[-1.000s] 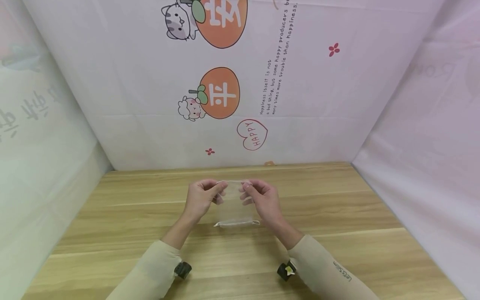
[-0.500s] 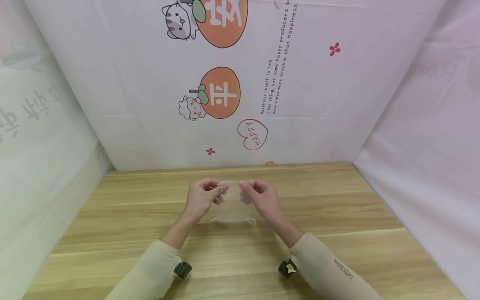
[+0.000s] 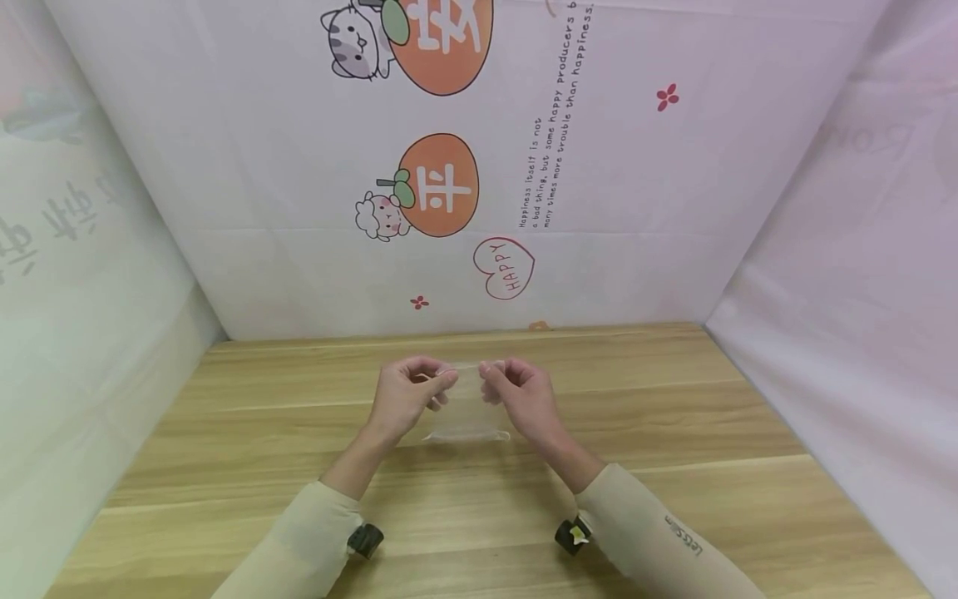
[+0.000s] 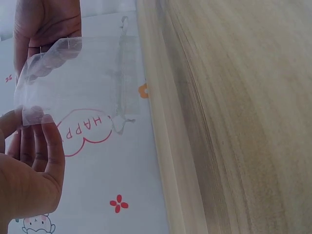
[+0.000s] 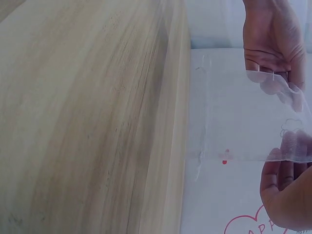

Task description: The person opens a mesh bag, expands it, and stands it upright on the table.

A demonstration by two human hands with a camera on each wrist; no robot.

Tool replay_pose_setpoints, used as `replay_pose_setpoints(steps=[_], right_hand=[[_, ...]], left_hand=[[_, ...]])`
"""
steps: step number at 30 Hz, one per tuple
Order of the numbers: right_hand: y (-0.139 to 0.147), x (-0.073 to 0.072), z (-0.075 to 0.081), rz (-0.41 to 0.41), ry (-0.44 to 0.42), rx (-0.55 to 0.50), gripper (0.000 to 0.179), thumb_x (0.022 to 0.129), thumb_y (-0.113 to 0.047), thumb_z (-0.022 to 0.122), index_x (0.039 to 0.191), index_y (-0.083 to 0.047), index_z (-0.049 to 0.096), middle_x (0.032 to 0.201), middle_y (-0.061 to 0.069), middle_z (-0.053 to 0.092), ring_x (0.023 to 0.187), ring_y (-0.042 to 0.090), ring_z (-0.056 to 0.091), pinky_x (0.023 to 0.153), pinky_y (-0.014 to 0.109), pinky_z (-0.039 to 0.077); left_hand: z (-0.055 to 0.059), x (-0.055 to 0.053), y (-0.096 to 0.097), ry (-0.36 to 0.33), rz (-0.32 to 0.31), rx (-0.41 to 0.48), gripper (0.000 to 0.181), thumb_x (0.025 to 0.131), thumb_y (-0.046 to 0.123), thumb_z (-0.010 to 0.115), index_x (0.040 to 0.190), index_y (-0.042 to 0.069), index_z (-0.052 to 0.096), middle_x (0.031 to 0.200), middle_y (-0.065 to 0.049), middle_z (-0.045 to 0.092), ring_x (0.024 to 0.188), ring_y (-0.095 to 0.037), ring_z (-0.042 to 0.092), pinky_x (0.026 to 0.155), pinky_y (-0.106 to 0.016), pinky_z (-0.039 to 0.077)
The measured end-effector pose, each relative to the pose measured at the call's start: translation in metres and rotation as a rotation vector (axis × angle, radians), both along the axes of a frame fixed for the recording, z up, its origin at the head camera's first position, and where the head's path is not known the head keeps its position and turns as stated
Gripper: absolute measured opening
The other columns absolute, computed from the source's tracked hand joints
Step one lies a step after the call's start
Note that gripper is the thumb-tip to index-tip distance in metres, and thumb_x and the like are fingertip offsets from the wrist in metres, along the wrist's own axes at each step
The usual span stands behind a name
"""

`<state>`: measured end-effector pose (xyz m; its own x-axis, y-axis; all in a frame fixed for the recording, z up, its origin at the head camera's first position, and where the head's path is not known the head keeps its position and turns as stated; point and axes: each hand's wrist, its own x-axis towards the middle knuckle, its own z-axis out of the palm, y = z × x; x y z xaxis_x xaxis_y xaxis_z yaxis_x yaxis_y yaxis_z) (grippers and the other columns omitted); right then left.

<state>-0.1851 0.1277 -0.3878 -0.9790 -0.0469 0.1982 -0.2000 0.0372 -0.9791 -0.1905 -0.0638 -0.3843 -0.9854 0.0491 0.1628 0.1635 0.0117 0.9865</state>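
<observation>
Where the bag (image 3: pixel 466 406) hangs: spread over the table (image 3: pixel 464 532), pinched edge at 12 o'clock, band (image 3: pixel 466 436) at 6; whether it touches the surface, you cannot tell.
Left hand (image 3: pixel 402 394): at 10 o'clock of the bag; thumb pressed to forefinger on that corner, no gap seen; other fingers loosely bent behind.
Right hand (image 3: pixel 528 399): at 2 o'clock; same pinch, other fingers bent, showing faintly through.
Band tips: poking out at 8 and 4 o'clock; judged liable to hook your fingers if you flip the bag carelessly.
Corners: thin, probably slick; an uneven outward pull could slide one free, a hard one could tear it.
Layers: number in each pinch unclear; catching only one may let the other slip and crease.
</observation>
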Motion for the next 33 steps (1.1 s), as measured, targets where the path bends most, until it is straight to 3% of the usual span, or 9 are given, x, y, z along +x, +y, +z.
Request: replay_pose_setpoints(steps=[8,17,24,33], right_hand=[[-0.0006,0.0012,0.0028,0.001,0.003,-0.002,0.015,0.096,-0.014,0.071,0.091,0.000,0.069,0.086,0.014,0.068,0.075,0.020,0.064,0.073,0.031,0.059],[-0.0011,0.0012,0.0037,0.003,0.038,0.003,0.011,0.095,-0.006,0.069,0.092,0.004,0.067,0.088,0.015,0.068,0.075,0.018,0.062,0.071,0.029,0.057],[-0.0013,0.0021,0.0038,-0.002,0.037,0.033,0.010,0.094,-0.004,0.070,0.094,0.005,0.067,0.088,0.012,0.069,0.075,0.015,0.061,0.069,0.025,0.055],[0.0005,0.0027,0.0024,0.015,0.053,0.076,0.008,0.092,-0.001,0.070,0.094,0.006,0.067,0.083,0.009,0.065,0.073,0.017,0.058,0.064,0.022,0.051]], left_hand=[[-0.0015,-0.0003,-0.0022,0.016,-0.010,-0.023,0.014,0.086,0.007,0.080,0.095,-0.001,0.074,0.082,-0.010,0.071,0.064,-0.019,0.066,0.059,-0.030,0.058],[-0.0010,0.0009,-0.0060,0.015,-0.108,-0.105,0.029,0.089,0.026,0.079,0.105,0.002,0.075,0.094,-0.009,0.073,0.076,-0.036,0.069,0.066,-0.034,0.059],[0.0002,-0.0021,-0.0033,-0.017,-0.075,-0.140,0.042,0.094,0.043,0.070,0.095,0.001,0.077,0.094,-0.016,0.073,0.070,-0.024,0.067,0.066,-0.035,0.059],[0.0071,-0.0032,-0.0027,-0.033,-0.109,-0.287,0.040,0.091,0.046,0.073,0.097,0.007,0.078,0.094,-0.009,0.073,0.072,-0.022,0.066,0.067,-0.039,0.057]])
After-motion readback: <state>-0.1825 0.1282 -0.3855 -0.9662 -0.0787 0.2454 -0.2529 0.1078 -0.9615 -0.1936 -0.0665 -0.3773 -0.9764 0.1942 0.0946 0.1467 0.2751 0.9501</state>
